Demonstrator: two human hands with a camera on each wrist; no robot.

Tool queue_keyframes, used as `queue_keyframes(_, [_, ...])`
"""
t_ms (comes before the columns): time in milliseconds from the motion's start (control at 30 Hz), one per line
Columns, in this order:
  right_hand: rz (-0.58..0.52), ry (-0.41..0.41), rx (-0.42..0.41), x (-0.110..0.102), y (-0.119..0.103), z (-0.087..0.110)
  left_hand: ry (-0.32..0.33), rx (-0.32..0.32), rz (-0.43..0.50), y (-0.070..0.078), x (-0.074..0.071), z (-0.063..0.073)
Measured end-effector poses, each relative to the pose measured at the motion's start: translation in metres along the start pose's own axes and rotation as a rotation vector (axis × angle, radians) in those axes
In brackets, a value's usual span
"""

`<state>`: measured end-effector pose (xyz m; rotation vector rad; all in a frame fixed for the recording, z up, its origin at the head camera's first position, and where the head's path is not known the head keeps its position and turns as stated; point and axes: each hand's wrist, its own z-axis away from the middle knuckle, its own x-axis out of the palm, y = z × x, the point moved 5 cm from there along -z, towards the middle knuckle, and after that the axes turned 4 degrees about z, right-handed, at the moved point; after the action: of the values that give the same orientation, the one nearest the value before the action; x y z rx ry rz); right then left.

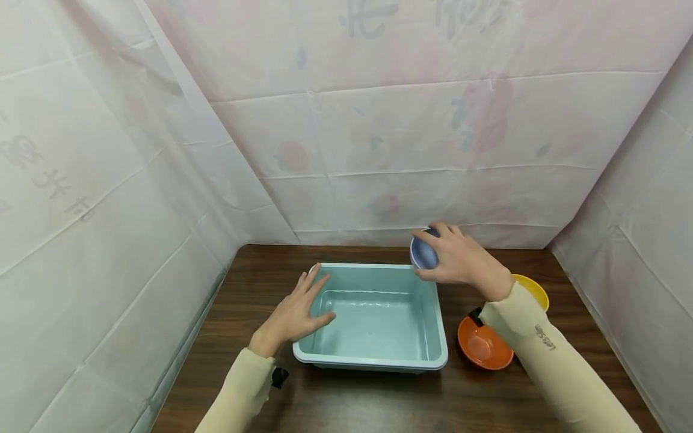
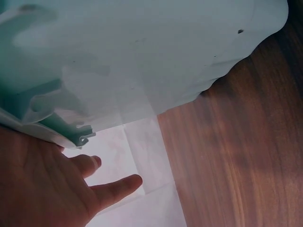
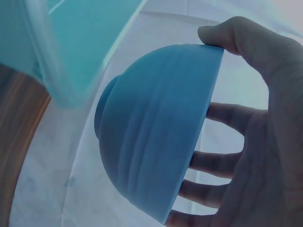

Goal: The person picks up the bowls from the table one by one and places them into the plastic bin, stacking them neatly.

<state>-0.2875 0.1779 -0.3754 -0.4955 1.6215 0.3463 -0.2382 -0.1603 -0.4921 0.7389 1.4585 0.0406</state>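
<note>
My right hand (image 1: 459,257) grips a blue bowl (image 1: 424,252) by its rim. The bowl is tipped on its side at the back right corner of a pale teal plastic basin (image 1: 373,363). In the right wrist view the bowl's ridged outer wall (image 3: 151,127) faces the camera, thumb on one side of the rim and fingertips along it. My left hand (image 1: 292,314) is spread at the basin's left rim. The left wrist view shows that hand (image 2: 52,184) right against the rim, two fingers stretched out.
An orange bowl (image 1: 484,349) stands on the dark wood table (image 1: 373,403), right of the basin. Behind it, a yellow bowl (image 1: 533,291) is partly hidden by my right forearm. White printed sheeting (image 1: 379,144) walls the table at the back and both sides.
</note>
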Motion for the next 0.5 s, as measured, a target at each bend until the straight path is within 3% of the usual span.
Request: queue_keyframes(500, [-0.032, -0.023, -0.070, 0.009, -0.035, -0.008, 0.002, -0.012, -0.049, 0.001, -0.001, 0.000])
